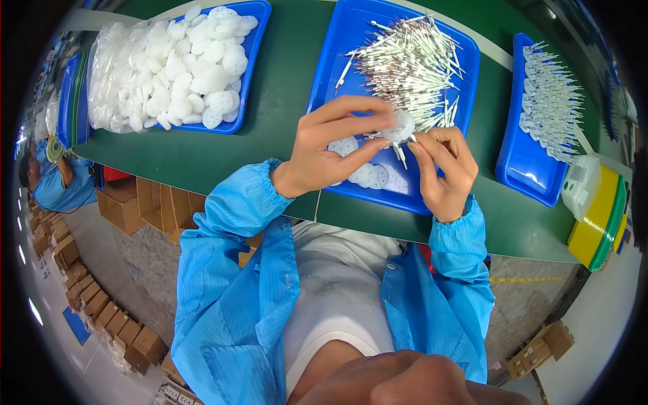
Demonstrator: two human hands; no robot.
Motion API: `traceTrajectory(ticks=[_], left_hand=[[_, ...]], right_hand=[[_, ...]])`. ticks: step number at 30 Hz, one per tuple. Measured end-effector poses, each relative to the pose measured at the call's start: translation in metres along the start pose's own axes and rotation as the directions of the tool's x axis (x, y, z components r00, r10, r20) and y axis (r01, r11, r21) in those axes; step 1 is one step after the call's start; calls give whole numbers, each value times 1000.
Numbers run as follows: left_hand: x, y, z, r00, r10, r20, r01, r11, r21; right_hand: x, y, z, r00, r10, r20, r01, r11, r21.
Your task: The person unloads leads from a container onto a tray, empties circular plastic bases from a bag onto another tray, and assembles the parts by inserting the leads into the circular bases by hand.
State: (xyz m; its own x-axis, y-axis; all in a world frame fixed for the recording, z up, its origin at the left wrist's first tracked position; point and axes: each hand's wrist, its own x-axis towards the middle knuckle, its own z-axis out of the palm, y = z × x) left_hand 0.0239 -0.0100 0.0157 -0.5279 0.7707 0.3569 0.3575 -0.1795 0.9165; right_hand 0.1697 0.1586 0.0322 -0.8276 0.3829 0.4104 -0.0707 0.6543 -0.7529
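My left hand point(324, 143) grips a translucent white plastic disc point(401, 126) between thumb and fingers, over the middle blue tray point(335, 47). A few thin white sticks point(400, 155) hang below that disc. At its right edge, my right hand point(447, 169) pinches the end of a small white stick, mostly hidden by the fingertips. Behind both hands lies a heap of thin white sticks with dark reddish ends point(415, 71). Several loose white discs with small holes point(370, 177) rest in the tray's near part, partly under my left hand.
At the left, a blue tray point(260, 20) holds a large pile of white discs point(185, 77), beside a clear plastic bag point(108, 81). The right blue tray point(530, 172) carries rows of clear-and-white pieces point(550, 101). A yellow-green box point(597, 216) sits at the right edge. Another person point(61, 179) works far left.
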Motion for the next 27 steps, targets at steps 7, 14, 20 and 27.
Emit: traceTrajectory(ticks=[7, 14, 20, 27], left_hand=[[12, 6, 2, 992, 124, 34, -127, 987, 103], [6, -7, 5, 990, 18, -137, -10, 998, 56], [8, -3, 0, 995, 6, -100, 7, 992, 129], [8, -5, 3, 992, -34, -117, 46, 994, 97]], right_hand=[[0, -3, 3, 999, -35, -10, 35, 998, -47], [10, 5, -7, 1000, -15, -25, 12, 993, -120], [22, 47, -22, 998, 30, -55, -60, 698, -713], [27, 58, -12, 996, 81, 24, -33, 639, -769]])
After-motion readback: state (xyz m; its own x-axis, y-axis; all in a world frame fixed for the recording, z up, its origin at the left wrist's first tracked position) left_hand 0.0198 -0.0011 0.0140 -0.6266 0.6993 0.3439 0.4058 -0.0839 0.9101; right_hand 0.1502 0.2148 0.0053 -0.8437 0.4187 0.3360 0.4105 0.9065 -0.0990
